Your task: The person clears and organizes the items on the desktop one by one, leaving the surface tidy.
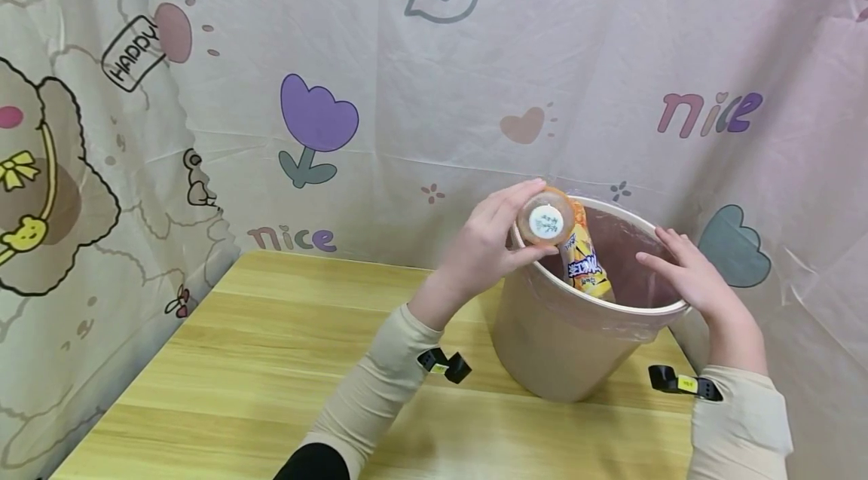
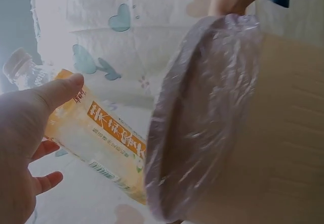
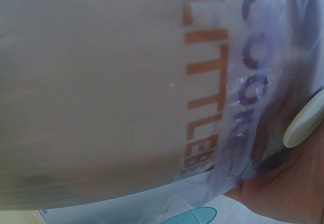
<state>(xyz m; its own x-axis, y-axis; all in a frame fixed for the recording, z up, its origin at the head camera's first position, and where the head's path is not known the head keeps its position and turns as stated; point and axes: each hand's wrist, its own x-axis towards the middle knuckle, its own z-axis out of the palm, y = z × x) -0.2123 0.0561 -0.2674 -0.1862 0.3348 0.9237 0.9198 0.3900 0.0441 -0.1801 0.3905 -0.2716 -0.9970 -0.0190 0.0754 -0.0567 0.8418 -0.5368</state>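
My left hand [image 1: 484, 227] grips a plastic bottle [image 2: 98, 133] with an orange label, near its neck end. The clear neck points away from the bin, and a white round cap [image 1: 546, 221] faces up. The lower end slants into the mouth of a beige bin [image 1: 570, 344] lined with clear plastic [image 2: 207, 107]. A yellow surface with blue lettering [image 1: 585, 261] shows beyond the cap, within the bin's mouth. On the bin's right rim rests my right hand [image 1: 698, 276], fingers extended. The right wrist view shows the bin's wall [image 3: 101, 92] close up, with only part of that hand [image 3: 278, 193].
The bin stands on a wooden table [image 1: 285, 344], toward its right side. Behind it hangs a pale printed curtain [image 1: 407, 103], close to the far edge. The liner folds over the rim and bears large printed letters [image 3: 207, 82].
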